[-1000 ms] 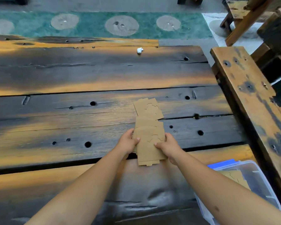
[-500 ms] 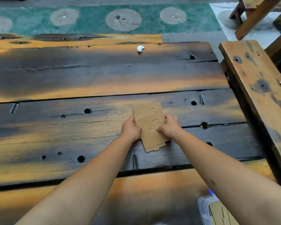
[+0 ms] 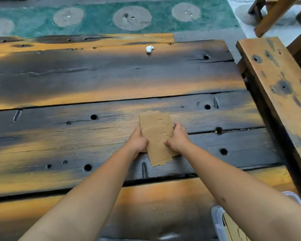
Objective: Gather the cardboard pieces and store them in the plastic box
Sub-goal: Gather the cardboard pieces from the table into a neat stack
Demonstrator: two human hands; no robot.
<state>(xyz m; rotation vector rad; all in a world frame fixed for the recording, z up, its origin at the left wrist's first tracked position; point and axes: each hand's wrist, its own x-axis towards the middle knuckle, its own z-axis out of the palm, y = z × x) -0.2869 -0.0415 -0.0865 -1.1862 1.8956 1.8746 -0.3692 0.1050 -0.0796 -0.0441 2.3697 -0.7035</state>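
A small stack of flat brown cardboard pieces [image 3: 156, 134] lies on the dark wooden table [image 3: 94, 80], slightly fanned out, with cut lines on top. My left hand [image 3: 137, 142] grips the stack's left edge. My right hand [image 3: 178, 139] grips its right edge, thumb on top. The clear plastic box [image 3: 217, 221] sits at the bottom right corner, mostly hidden by my right forearm, with cardboard inside.
A crumpled white scrap [image 3: 149, 49] lies near the table's far edge. A wooden bench [image 3: 281, 87] runs along the table's right side. A green patterned rug [image 3: 101, 18] covers the floor beyond. More wooden furniture [image 3: 276, 13] stands at the top right.
My hands pushed the near cardboard pieces forward onto the far piece, making one stack. The view shifted, and the plastic box slid mostly out of the frame.
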